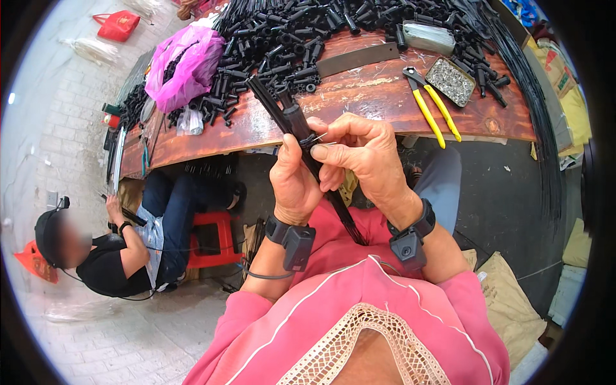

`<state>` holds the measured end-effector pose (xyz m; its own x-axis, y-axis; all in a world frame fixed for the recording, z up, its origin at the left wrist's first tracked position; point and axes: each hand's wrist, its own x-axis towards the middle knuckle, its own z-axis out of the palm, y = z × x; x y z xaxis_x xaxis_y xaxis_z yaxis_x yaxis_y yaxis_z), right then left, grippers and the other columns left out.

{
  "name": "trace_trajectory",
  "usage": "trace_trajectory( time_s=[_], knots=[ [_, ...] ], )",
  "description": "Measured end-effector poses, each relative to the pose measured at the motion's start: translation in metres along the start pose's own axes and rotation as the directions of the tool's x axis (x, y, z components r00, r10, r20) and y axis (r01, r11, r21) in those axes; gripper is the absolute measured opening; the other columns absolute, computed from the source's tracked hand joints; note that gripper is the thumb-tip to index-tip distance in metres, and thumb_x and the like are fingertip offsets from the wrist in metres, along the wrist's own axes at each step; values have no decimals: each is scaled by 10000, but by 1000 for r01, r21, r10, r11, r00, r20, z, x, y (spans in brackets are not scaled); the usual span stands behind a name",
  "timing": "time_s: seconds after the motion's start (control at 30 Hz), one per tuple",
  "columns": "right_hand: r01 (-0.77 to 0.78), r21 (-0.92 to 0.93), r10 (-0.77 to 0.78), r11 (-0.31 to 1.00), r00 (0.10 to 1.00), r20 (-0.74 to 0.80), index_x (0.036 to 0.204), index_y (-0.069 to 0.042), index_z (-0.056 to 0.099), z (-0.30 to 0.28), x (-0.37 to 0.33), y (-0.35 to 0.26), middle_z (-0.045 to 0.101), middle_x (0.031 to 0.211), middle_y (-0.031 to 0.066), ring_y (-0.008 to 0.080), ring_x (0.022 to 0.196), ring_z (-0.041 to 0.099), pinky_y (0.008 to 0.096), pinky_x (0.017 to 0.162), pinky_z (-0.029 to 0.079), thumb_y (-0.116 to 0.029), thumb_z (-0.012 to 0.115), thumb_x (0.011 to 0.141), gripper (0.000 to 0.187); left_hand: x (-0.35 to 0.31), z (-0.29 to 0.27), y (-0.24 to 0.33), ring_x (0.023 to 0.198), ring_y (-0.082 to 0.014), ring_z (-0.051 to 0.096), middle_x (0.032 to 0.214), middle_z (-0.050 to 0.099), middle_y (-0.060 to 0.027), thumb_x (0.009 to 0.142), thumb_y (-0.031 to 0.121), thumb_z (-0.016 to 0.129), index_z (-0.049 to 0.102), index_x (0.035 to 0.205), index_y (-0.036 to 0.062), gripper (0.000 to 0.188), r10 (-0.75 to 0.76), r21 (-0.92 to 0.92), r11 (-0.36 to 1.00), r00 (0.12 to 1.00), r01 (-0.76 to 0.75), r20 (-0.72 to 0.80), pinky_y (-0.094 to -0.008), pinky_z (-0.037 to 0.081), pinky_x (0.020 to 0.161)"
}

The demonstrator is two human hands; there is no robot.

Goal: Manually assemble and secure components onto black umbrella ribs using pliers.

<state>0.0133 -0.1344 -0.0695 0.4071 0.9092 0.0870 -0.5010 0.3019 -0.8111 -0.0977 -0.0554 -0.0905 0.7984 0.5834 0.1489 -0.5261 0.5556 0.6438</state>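
Note:
In front of my chest, my left hand is wrapped around a bundle of thin black ribs that slants down toward my lap. At its upper end sits a black tubular plastic piece with several black rods beside it. My right hand pinches a thin shiny wire against the bundle, just below the tubular piece. The thumbs of both hands are close together there. Yellow-handled pliers rest on the wooden table, beyond my right hand.
Black plastic tubular parts are heaped across the table. A tin of small metal bits, a clear box, a flat metal bar and a pink plastic bag lie among them. At left, another person works near a red stool.

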Motion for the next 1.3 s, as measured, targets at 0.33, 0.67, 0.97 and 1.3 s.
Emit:
trace_trajectory(
  time_s=[0.33, 0.67, 0.97, 1.3],
  knots=[
    [-56, 4, 55, 998, 997, 54, 1016, 55, 678, -6, -3, -13, 658, 718, 65, 105, 485, 607, 210, 451, 494, 5, 725, 804, 223, -4, 1, -2, 485, -192, 501, 837, 631, -155, 959, 482, 506, 510, 1275, 42, 542, -33, 19, 999, 996, 35, -79, -288, 393, 443],
    [-250, -826, -271, -506, 955, -123, 1102, -42, 550, -116, -15, -61, 559, 1009, 129, 327, 957, 567, 433, 746, 525, -362, 843, 629, 642, 1, -7, 8, 443, -117, 335, 599, 421, -40, 1010, 492, 384, 374, 1395, 4, 622, 52, 133, 988, 986, -74, 160, -270, 290, 422],
    [-232, -852, -187, -469, 969, -161, 1013, -11, 487, -117, -8, -58, 564, 981, 206, 408, 881, 609, 484, 739, 514, -80, 713, 686, 403, 5, 5, 6, 413, -102, 297, 531, 384, -2, 960, 661, 299, 447, 1306, -84, 835, 18, 187, 982, 1000, -17, -8, -263, 279, 424],
    [18, -876, -36, 482, 999, 1, 1045, 3, 527, -90, -38, -51, 553, 826, 139, 259, 776, 555, 366, 705, 452, 8, 569, 680, 367, 6, 6, 8, 358, -107, 269, 469, 335, 3, 950, 697, 185, 494, 1264, -79, 893, -24, 211, 976, 988, 56, -153, -269, 255, 363]
  ],
)
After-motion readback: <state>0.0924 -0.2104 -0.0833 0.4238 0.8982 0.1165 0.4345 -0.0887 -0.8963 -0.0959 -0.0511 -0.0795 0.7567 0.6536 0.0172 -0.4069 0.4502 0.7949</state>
